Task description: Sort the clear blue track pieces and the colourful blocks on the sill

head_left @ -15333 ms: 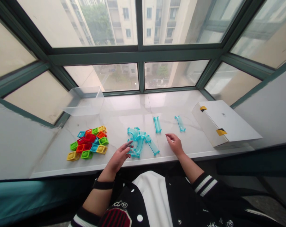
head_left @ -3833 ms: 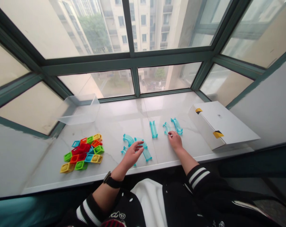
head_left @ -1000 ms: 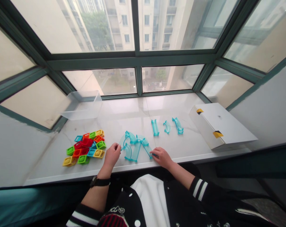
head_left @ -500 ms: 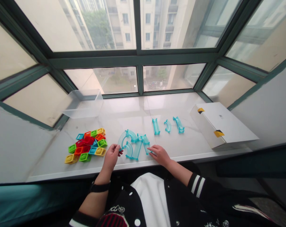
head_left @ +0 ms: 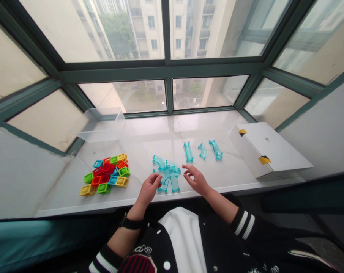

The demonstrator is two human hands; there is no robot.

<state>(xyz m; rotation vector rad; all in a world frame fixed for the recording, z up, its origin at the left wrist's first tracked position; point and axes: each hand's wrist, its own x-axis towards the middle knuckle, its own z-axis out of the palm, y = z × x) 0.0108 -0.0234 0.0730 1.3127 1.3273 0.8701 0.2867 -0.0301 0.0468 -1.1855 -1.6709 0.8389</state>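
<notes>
My left hand (head_left: 150,186) is at the left side of a loose pile of see-through turquoise track pieces (head_left: 169,174), its fingers curled and close together. Whatever is between those fingertips is hidden. The pile holds curved and straight lengths overlapping each other. Just right of the pile, my right hand (head_left: 196,180) hovers with fingers apart and nothing in them. Beyond it lie a straight turquoise piece (head_left: 188,151), a small curved piece (head_left: 202,151) and a longer piece (head_left: 215,150), apart from one another.
Left of the pile sits a heap of coloured plastic blocks (head_left: 106,174) in red, yellow, green, blue and orange. A clear plastic bin (head_left: 103,132) stands at the back left. A white box (head_left: 270,149) with yellow-black tabs is on the right. Windows border the white sill (head_left: 149,132).
My left hand has moved right, and the large curved piece it held now overlaps the pile. Pieces in the pile have shifted together. My right hand has lifted away slightly, to the right.
</notes>
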